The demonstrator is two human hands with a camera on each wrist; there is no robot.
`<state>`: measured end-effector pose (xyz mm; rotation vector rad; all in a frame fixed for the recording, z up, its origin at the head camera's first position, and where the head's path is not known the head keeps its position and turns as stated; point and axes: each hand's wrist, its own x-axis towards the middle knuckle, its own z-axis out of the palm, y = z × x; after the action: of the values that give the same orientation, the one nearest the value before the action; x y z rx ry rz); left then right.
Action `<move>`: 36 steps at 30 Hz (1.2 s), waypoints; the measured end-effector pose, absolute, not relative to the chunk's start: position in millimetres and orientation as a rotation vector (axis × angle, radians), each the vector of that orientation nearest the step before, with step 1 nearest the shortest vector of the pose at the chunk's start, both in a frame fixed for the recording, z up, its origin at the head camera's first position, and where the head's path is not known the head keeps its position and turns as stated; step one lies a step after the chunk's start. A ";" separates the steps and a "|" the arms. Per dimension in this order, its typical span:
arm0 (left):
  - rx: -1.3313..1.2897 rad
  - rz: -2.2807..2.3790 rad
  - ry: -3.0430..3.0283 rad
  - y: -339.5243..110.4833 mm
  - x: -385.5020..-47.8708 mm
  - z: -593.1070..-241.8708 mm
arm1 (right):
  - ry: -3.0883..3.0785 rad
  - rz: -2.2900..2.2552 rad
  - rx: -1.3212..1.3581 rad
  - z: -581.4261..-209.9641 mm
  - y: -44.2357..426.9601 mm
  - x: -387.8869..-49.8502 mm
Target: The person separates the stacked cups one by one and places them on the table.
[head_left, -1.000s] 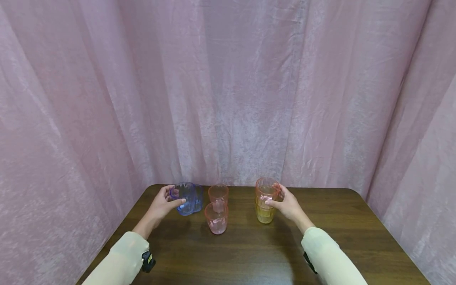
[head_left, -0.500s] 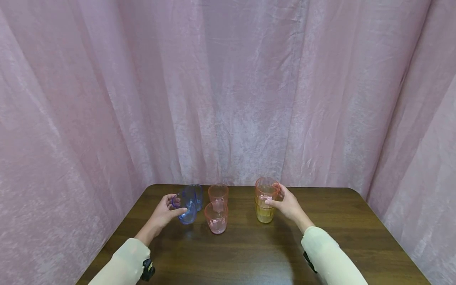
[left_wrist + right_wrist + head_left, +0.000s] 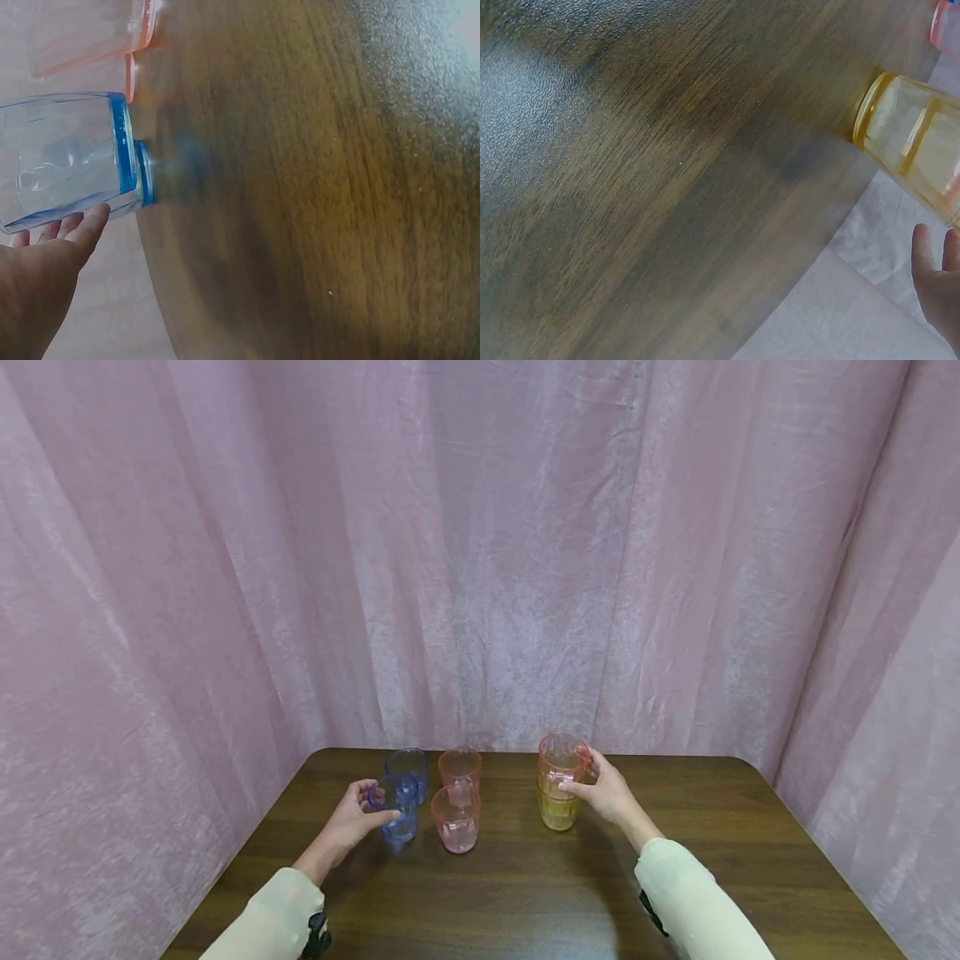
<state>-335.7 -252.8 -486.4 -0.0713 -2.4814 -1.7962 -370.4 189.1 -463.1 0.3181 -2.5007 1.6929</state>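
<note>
My left hand (image 3: 353, 826) grips a clear blue cup (image 3: 400, 827) from its left side, thumb in front. Another blue cup (image 3: 408, 763) stands just behind it. In the left wrist view the gripped blue cup (image 3: 71, 161) is upright, with the left hand's (image 3: 45, 277) fingers along its side. My right hand (image 3: 606, 789) holds a pink cup (image 3: 561, 764) that sits in a yellow cup (image 3: 558, 812). In the right wrist view the yellow cup (image 3: 911, 139) stands beside the right hand (image 3: 939, 281); the grip itself is cut off.
Two more pink cups stand between the hands, a front one (image 3: 457, 828) and a back one (image 3: 460, 762), overlapping in view. The brown wooden table (image 3: 517, 902) ends at a back edge before a pink curtain (image 3: 525, 568).
My left hand has brought the blue cup toward me and slightly right, from beside the other blue cup to in front of it; its tilt has gone. The right hand has stayed put.
</note>
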 end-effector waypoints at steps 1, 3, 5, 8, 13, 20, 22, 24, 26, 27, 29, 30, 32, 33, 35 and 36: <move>-0.071 -1.796 -2.486 -252.7 -335.9 -487.2 | -2.505 1.688 0.324 -463.4 189.1 -370.7; -0.064 -1.787 -2.502 -253.1 -336.7 -488.9 | -2.506 1.694 0.318 -464.0 189.1 -371.2; -0.051 -1.788 -2.505 -253.0 -337.1 -490.0 | -2.506 1.696 0.319 -464.3 189.1 -371.5; -0.057 -1.784 -2.506 -253.3 -338.7 -493.5 | -2.503 1.702 0.318 -464.0 189.3 -370.9; -0.063 -1.775 -2.493 -251.2 -339.7 -498.4 | -2.497 1.696 0.331 -463.3 189.5 -369.9; -0.050 -1.746 -2.504 -247.9 -340.3 -502.9 | -2.489 1.693 0.340 -463.2 189.7 -368.5; -0.058 -1.742 -2.505 -248.1 -340.9 -504.5 | -2.491 1.690 0.336 -463.2 189.5 -368.3; -0.059 -1.747 -2.505 -248.9 -340.6 -505.1 | -2.491 1.691 0.333 -463.5 189.5 -368.3; -0.058 -1.744 -2.507 -249.8 -340.1 -505.6 | -2.493 1.689 0.334 -464.1 189.7 -368.7; -0.057 -1.748 -2.504 -250.1 -340.0 -505.8 | -2.494 1.689 0.336 -464.7 189.7 -369.1; -0.046 -1.750 -2.505 -250.6 -339.0 -505.6 | -2.490 1.696 0.329 -465.4 189.9 -369.8; -0.047 -1.746 -2.506 -250.8 -338.9 -505.7 | -2.490 1.698 0.328 -465.7 190.0 -370.5; -0.056 -1.743 -2.507 -251.0 -338.7 -506.2 | -2.493 1.696 0.328 -465.9 190.3 -371.2; -0.067 -1.737 -2.510 -250.7 -338.4 -506.1 | -2.494 1.698 0.325 -465.9 190.3 -371.4; -0.079 -1.733 -2.511 -250.9 -338.1 -506.8 | -2.496 1.702 0.320 -465.5 190.4 -371.6; -0.087 -1.736 -2.514 -251.2 -338.0 -507.3 | -2.499 1.701 0.321 -465.3 190.6 -371.7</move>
<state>-338.0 -251.2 -507.3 -0.0871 -2.5136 -1.7357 -371.7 190.6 -465.3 0.3207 -2.4991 1.7010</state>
